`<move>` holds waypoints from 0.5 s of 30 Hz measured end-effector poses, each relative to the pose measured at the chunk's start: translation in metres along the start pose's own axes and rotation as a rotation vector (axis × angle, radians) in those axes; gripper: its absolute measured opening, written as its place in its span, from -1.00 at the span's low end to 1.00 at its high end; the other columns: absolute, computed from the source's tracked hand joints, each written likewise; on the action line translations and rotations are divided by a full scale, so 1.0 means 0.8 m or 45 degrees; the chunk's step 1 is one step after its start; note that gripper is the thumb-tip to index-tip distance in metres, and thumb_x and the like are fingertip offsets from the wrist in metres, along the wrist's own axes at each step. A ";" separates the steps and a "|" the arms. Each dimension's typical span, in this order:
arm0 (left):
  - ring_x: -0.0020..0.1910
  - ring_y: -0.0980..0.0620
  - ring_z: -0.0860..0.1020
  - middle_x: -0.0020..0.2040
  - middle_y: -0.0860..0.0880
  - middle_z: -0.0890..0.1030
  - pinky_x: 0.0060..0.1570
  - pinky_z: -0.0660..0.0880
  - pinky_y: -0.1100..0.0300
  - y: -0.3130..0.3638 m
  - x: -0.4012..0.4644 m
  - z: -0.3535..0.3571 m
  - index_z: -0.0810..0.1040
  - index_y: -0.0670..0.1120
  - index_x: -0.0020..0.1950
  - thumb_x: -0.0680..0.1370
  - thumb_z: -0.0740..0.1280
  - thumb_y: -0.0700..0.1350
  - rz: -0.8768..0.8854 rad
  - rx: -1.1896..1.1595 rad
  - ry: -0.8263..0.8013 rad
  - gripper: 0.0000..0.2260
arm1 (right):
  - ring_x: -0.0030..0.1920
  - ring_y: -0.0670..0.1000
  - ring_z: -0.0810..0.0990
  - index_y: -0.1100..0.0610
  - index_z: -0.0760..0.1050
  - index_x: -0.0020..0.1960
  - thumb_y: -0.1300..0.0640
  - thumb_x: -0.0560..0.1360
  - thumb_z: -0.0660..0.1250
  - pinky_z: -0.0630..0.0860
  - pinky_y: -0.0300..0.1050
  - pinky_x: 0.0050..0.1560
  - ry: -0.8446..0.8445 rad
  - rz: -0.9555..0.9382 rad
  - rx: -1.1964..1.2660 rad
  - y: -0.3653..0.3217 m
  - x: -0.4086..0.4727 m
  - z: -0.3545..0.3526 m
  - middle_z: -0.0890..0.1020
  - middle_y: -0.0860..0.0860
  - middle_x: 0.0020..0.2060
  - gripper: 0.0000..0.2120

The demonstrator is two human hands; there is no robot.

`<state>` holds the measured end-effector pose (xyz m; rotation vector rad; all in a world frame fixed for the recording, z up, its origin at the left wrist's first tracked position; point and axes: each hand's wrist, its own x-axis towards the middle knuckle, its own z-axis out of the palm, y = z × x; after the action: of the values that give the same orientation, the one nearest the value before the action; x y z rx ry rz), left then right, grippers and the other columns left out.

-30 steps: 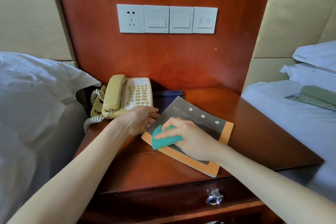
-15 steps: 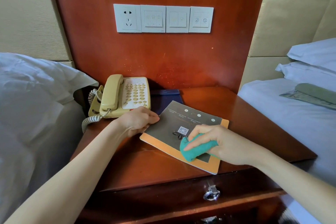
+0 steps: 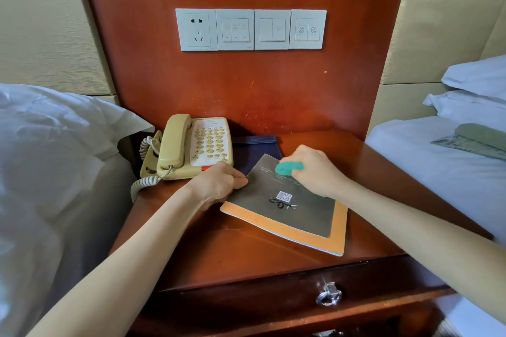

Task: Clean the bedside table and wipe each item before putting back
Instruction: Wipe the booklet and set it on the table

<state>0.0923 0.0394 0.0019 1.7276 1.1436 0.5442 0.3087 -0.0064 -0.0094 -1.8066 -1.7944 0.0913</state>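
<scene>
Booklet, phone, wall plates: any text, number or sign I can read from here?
None reads as words.
Booklet: QR code and black scribble logo; small lines near the cloth too blurred.
Phone: key labels too small.
Switch plates: two round icons, unreadable.
Dark folder: faint mark, unreadable.

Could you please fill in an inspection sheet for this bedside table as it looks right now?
Surface: wooden bedside table, glossy, drawer below with a metal pull.
Job's things: grey and orange booklet lying flat; teal cloth on its far corner; beige telephone; dark blue folder behind the booklet.
Clutter: nothing seen.
Grippers: left hand holds the booklet's left edge; right hand grips the cloth.
Cables: coiled handset cord hanging off the left edge.
Surroundings: beds either side; socket and switch panel on the wall.
</scene>
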 end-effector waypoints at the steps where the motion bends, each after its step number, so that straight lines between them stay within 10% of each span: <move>1: -0.26 -0.09 0.55 -0.17 -0.18 0.64 -0.22 0.46 0.14 0.000 0.000 0.000 0.64 -0.23 -0.01 0.59 0.29 -0.24 0.003 0.023 0.003 -0.86 | 0.14 -0.03 0.42 0.04 0.49 0.31 0.29 0.54 0.27 0.40 -0.23 0.09 -0.022 -0.044 -0.002 -0.009 0.011 0.009 0.48 0.02 0.14 -0.63; 6: -0.33 0.05 0.52 -0.29 -0.02 0.63 -0.35 0.42 0.36 -0.002 0.000 -0.001 0.67 -0.08 -0.20 0.57 0.31 -0.18 0.065 0.184 0.046 -0.80 | 0.18 0.03 0.39 -0.01 0.47 0.33 0.32 0.56 0.22 0.36 -0.07 0.27 -0.036 -0.106 0.053 -0.020 0.045 0.035 0.47 0.03 0.16 -0.59; 11: -0.16 -0.06 0.62 -0.11 -0.13 0.70 0.00 0.54 0.11 -0.007 0.006 0.000 0.68 -0.11 -0.10 0.55 0.33 -0.16 0.023 0.166 0.118 -0.86 | 0.12 -0.04 0.37 -0.05 0.49 0.31 0.34 0.58 0.20 0.34 -0.23 0.10 -0.040 -0.100 0.035 0.007 0.030 0.019 0.47 -0.07 0.12 -0.58; 15: -0.20 -0.02 0.57 -0.20 -0.05 0.64 -0.15 0.47 0.18 -0.005 0.011 0.003 0.65 -0.06 -0.24 0.53 0.34 -0.19 0.004 0.178 0.138 -0.83 | 0.14 -0.02 0.33 -0.03 0.44 0.36 0.43 0.53 0.18 0.38 -0.16 0.21 -0.136 -0.196 -0.057 0.014 -0.019 -0.001 0.39 -0.10 0.09 -0.48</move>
<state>0.0963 0.0466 -0.0041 1.8379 1.2819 0.5776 0.3178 -0.0203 -0.0188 -1.7155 -2.0190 0.0894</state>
